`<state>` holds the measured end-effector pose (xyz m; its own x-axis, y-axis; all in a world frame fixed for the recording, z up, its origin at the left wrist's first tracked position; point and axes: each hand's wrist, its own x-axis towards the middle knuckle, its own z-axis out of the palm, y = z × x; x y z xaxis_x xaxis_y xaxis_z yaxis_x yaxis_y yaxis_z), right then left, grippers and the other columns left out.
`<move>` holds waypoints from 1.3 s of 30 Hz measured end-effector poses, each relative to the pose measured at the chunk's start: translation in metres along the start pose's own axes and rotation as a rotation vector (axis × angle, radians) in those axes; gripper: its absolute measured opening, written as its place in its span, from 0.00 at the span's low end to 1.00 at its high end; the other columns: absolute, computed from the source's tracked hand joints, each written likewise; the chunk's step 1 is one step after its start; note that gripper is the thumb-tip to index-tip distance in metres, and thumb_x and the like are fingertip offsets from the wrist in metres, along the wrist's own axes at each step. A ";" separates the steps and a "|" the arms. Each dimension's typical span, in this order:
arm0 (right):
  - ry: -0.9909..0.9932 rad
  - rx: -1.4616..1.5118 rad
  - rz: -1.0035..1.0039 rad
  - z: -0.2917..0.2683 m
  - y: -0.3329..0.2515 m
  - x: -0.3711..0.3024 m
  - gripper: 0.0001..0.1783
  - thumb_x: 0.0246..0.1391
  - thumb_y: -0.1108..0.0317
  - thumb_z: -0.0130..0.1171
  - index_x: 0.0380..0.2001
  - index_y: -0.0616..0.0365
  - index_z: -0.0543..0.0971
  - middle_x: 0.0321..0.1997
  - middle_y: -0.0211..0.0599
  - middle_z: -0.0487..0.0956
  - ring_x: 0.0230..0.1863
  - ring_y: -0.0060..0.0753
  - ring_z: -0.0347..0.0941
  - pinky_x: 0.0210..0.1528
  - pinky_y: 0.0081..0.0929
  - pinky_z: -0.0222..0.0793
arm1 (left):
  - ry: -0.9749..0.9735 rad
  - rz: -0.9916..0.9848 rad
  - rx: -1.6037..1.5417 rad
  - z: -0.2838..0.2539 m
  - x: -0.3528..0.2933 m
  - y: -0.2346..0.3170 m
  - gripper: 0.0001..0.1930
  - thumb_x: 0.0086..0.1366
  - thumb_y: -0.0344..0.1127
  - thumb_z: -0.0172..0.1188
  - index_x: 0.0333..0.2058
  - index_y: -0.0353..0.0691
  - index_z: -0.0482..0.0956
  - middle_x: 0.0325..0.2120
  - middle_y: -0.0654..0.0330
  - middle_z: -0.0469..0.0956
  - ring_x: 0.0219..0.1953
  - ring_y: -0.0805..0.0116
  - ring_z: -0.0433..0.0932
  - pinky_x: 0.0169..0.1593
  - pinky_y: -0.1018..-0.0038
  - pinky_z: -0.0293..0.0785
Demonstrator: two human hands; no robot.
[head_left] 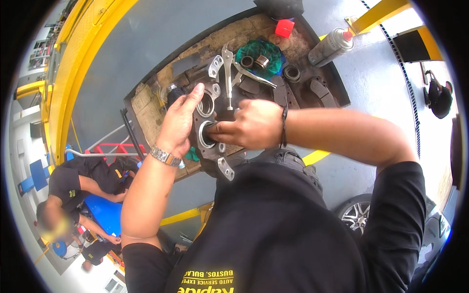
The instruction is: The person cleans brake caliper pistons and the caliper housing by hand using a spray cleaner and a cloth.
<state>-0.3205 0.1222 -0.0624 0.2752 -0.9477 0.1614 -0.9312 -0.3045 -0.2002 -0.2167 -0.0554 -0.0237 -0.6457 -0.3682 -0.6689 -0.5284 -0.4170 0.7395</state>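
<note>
My left hand (180,124), with a metal watch on its wrist, grips a dark grey brake caliper (209,152) along its left side, thumb up along the edge. The caliper has two round bores with pale rims; the upper bore (205,104) stands open. My right hand (254,124) reaches in from the right, fingers bent and fingertips at the lower bore (206,135). Whether something small is pinched there is hidden. Just beyond lie locking pliers (227,73) and two caliper pistons (254,61) on a green plastic bag (259,48).
The worn workbench (152,115) has a raised dark edge. On it are brake pads (322,93), a metal ring part (292,73), a red box (284,28) and a spray can (332,48). Co-workers (80,183) are at the left; a car wheel (355,215) is at lower right.
</note>
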 end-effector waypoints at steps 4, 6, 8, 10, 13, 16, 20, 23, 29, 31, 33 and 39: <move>0.043 0.619 0.355 0.002 -0.019 0.007 0.27 0.58 0.64 0.55 0.63 0.43 0.74 0.63 0.25 0.77 0.40 0.34 0.82 0.38 0.36 0.77 | 0.059 0.110 0.078 -0.001 0.013 -0.003 0.19 0.71 0.52 0.60 0.43 0.39 0.78 0.31 0.59 0.83 0.29 0.69 0.83 0.35 0.72 0.82; -0.163 0.184 0.279 0.004 -0.010 0.004 0.27 0.60 0.63 0.54 0.64 0.41 0.74 0.65 0.22 0.75 0.42 0.34 0.81 0.42 0.38 0.76 | 0.113 0.143 0.075 0.000 0.015 -0.005 0.19 0.69 0.51 0.63 0.43 0.39 0.77 0.30 0.59 0.82 0.27 0.67 0.82 0.34 0.71 0.82; 0.056 -0.132 0.111 0.007 0.003 0.001 0.27 0.60 0.63 0.54 0.63 0.42 0.74 0.65 0.20 0.74 0.37 0.32 0.82 0.35 0.33 0.76 | 0.113 0.109 0.071 0.000 0.018 -0.005 0.19 0.69 0.50 0.64 0.43 0.39 0.76 0.31 0.58 0.82 0.28 0.67 0.83 0.34 0.71 0.82; 0.072 0.194 0.206 0.015 0.000 0.000 0.23 0.60 0.64 0.54 0.58 0.48 0.77 0.61 0.24 0.78 0.35 0.34 0.83 0.34 0.34 0.78 | 0.086 0.134 0.043 0.000 0.023 -0.006 0.19 0.69 0.48 0.64 0.44 0.38 0.75 0.32 0.57 0.82 0.29 0.67 0.83 0.35 0.70 0.82; 0.286 0.652 0.458 0.039 -0.014 -0.002 0.19 0.57 0.66 0.60 0.52 0.55 0.80 0.54 0.38 0.82 0.40 0.43 0.84 0.40 0.36 0.81 | 0.157 0.312 0.028 0.000 0.031 -0.022 0.18 0.69 0.45 0.64 0.45 0.35 0.74 0.34 0.58 0.81 0.30 0.67 0.83 0.35 0.69 0.83; 0.368 0.724 0.653 0.070 -0.023 -0.019 0.22 0.58 0.65 0.62 0.56 0.53 0.78 0.56 0.41 0.80 0.41 0.44 0.83 0.41 0.37 0.81 | 0.257 0.489 -0.024 -0.008 0.041 -0.044 0.21 0.64 0.34 0.70 0.50 0.30 0.74 0.37 0.58 0.82 0.33 0.72 0.81 0.37 0.73 0.83; 0.285 0.547 0.776 0.091 -0.022 -0.057 0.23 0.57 0.60 0.64 0.56 0.51 0.78 0.62 0.42 0.75 0.42 0.49 0.83 0.41 0.42 0.81 | 0.357 0.576 0.060 -0.034 0.043 -0.066 0.25 0.61 0.29 0.72 0.53 0.29 0.72 0.41 0.55 0.82 0.36 0.71 0.82 0.41 0.74 0.83; 0.862 0.225 0.939 0.083 0.006 -0.093 0.26 0.48 0.66 0.71 0.52 0.55 0.78 0.53 0.46 0.74 0.51 0.55 0.73 0.52 0.43 0.74 | 0.398 0.469 -0.020 -0.053 0.036 -0.076 0.27 0.61 0.35 0.73 0.53 0.29 0.71 0.40 0.52 0.82 0.37 0.66 0.83 0.41 0.68 0.85; 1.176 -0.323 1.299 0.054 0.126 -0.179 0.60 0.41 0.52 0.79 0.72 0.58 0.56 0.66 0.59 0.63 0.68 0.63 0.61 0.69 0.49 0.59 | 0.251 0.417 -0.261 -0.064 0.031 -0.097 0.31 0.65 0.55 0.66 0.53 0.32 0.71 0.38 0.48 0.82 0.37 0.56 0.85 0.42 0.62 0.85; 1.098 -0.167 1.247 0.045 0.160 -0.191 0.60 0.41 0.55 0.80 0.72 0.58 0.56 0.64 0.56 0.67 0.62 0.58 0.68 0.65 0.46 0.66 | 0.207 0.398 -0.298 -0.065 0.033 -0.103 0.35 0.66 0.62 0.62 0.54 0.33 0.72 0.39 0.48 0.82 0.37 0.55 0.85 0.44 0.60 0.84; 1.055 -0.064 1.151 0.029 0.175 -0.194 0.59 0.42 0.59 0.80 0.72 0.58 0.55 0.63 0.53 0.69 0.57 0.53 0.73 0.61 0.43 0.71 | 0.147 0.388 -0.325 -0.068 0.036 -0.109 0.35 0.66 0.62 0.62 0.54 0.32 0.73 0.39 0.48 0.82 0.39 0.54 0.85 0.45 0.60 0.84; 1.185 0.220 0.816 -0.031 0.119 -0.173 0.55 0.42 0.75 0.77 0.71 0.56 0.57 0.66 0.46 0.69 0.58 0.41 0.74 0.62 0.38 0.73 | 0.005 0.248 -0.466 -0.071 0.050 -0.121 0.42 0.55 0.67 0.69 0.52 0.33 0.74 0.40 0.49 0.82 0.42 0.53 0.84 0.49 0.58 0.83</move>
<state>-0.4869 0.2531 -0.0842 -0.7582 -0.2607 0.5976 -0.6442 0.1584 -0.7483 -0.1454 -0.0825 -0.1520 -0.7174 -0.5061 -0.4788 -0.0579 -0.6415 0.7649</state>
